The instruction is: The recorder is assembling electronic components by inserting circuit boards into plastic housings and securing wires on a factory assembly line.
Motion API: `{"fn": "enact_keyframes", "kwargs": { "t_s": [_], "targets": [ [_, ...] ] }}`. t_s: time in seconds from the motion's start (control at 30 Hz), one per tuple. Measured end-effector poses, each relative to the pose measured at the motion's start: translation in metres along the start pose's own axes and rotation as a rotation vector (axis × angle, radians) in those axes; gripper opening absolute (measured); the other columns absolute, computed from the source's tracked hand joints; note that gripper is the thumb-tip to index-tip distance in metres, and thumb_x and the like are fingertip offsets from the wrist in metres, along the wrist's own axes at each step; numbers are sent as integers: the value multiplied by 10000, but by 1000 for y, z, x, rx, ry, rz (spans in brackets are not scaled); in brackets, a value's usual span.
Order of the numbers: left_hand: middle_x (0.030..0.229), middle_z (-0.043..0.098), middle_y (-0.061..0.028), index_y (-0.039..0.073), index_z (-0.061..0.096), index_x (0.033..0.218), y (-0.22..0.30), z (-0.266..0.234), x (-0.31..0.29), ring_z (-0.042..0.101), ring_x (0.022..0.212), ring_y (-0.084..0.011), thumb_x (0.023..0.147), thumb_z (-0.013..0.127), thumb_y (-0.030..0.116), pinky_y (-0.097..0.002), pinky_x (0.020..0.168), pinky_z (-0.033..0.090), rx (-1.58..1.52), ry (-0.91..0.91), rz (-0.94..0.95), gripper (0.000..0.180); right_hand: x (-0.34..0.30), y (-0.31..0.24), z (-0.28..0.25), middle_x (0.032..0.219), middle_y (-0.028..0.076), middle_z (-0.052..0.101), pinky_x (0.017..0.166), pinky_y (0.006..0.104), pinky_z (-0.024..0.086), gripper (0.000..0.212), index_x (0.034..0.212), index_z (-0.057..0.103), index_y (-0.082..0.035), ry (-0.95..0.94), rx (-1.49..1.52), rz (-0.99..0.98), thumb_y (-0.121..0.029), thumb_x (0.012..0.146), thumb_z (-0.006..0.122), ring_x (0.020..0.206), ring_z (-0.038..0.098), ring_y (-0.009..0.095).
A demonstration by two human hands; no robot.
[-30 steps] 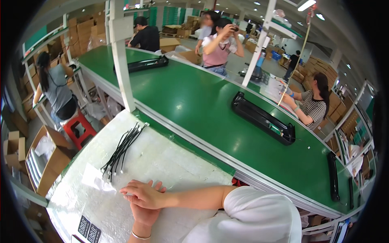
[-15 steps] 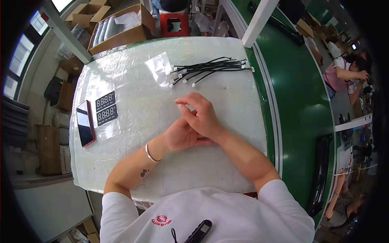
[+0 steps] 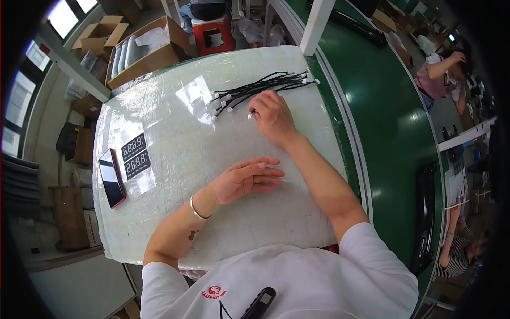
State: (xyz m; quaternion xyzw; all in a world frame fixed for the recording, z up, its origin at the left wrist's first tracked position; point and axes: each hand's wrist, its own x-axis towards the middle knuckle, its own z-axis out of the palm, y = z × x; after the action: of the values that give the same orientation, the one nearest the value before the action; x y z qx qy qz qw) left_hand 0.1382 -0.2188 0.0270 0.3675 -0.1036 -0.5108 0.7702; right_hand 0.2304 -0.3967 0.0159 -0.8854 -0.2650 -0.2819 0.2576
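My right hand point(image 3: 273, 115) is at the near side of a bundle of black cables point(image 3: 265, 85) with white plugs on their ends. Its fingers are pinched on one cable, whose white connector point(image 3: 251, 115) pokes out beside the fingertips; the rest of that cable is hidden by the hand. Closer to me, my left hand point(image 3: 247, 179) hovers over the table with fingers stretched apart and nothing in them. A silver bangle point(image 3: 197, 209) circles the left wrist. Left of the cables lies a clear plastic sheet or bag point(image 3: 195, 99).
A plastic-wrapped white tabletop point(image 3: 180, 154) carries a phone point(image 3: 111, 178) and two black digit-display panels point(image 3: 135, 154) at left. Behind stand a cardboard box point(image 3: 149, 50) and a red stool point(image 3: 213, 38). A green conveyor point(image 3: 380, 111) runs along the right; other people are beyond it.
My right hand has left my left hand, moved up to the cables and closed on one. My left hand stays near its place, fingers now spread. The view has shifted slightly.
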Motion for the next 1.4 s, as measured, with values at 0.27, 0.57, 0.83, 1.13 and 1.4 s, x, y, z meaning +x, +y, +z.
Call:
{"fn": "enact_keyframes", "kwargs": {
  "t_s": [0.27,0.57,0.83,1.13,1.4],
  "targets": [
    [1294,557,-161,82,454,1359,1,-2,-15,562,1153,-276,1006,315,445,-410,969,455,-99,40,79,525,20,-55,-53,879,7,615,835,372,484,108,814,633,-99,298,-8,-276,-103,708,655,902,605,185],
    [1046,660,-85,105,572,1173,9,-29,-16,629,962,-227,996,355,474,-382,819,535,-112,263,354,464,8,-51,-59,891,16,613,966,380,466,131,836,623,-80,175,-43,-320,-141,723,645,906,607,171],
    [962,662,-71,91,592,1074,13,-40,-18,639,841,-168,1008,430,355,-296,742,542,-138,359,279,317,18,-33,-50,706,24,567,698,360,448,139,593,503,-98,262,20,-282,-171,660,601,789,565,215],
    [1181,622,-158,21,607,1162,11,-55,-11,560,1131,-339,1000,423,379,-485,1034,421,-379,16,241,434,20,-57,-77,727,38,557,768,346,450,117,630,539,-54,380,13,-387,-142,634,617,804,538,212],
    [1119,649,-147,7,599,1138,13,-41,-15,584,1094,-318,993,465,328,-467,1021,437,-395,38,267,377,4,-58,-35,722,10,597,800,358,454,107,617,633,-107,38,-122,-368,-206,657,629,791,568,192]
  ]
}}
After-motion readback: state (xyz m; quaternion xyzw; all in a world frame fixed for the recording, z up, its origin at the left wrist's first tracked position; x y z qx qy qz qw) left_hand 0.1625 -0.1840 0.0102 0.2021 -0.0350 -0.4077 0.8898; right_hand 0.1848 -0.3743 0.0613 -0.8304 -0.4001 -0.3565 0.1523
